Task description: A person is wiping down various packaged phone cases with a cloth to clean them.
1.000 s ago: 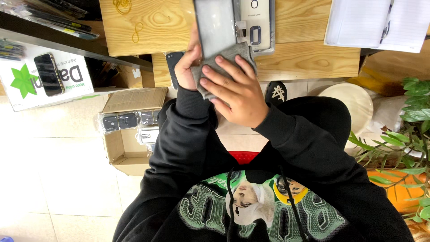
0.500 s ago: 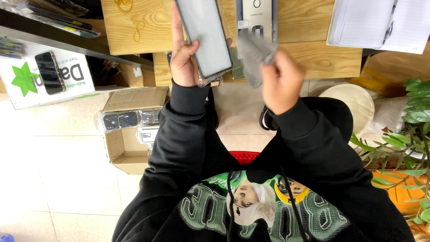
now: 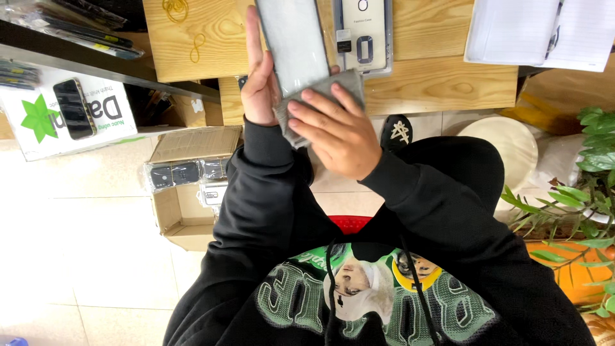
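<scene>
The left hand grips a flat grey phone-shaped slab along its left edge, fingers extended up the side and thumb hidden behind. The slab's long axis runs away from the body, above the wooden tabletop. The right hand presses a grey cloth against the slab's near end, fingers curled closed over the cloth. The right hand lies nearer the body; the slab extends beyond its fingertips. 1 packaged phone case lies just beside the slab.
</scene>
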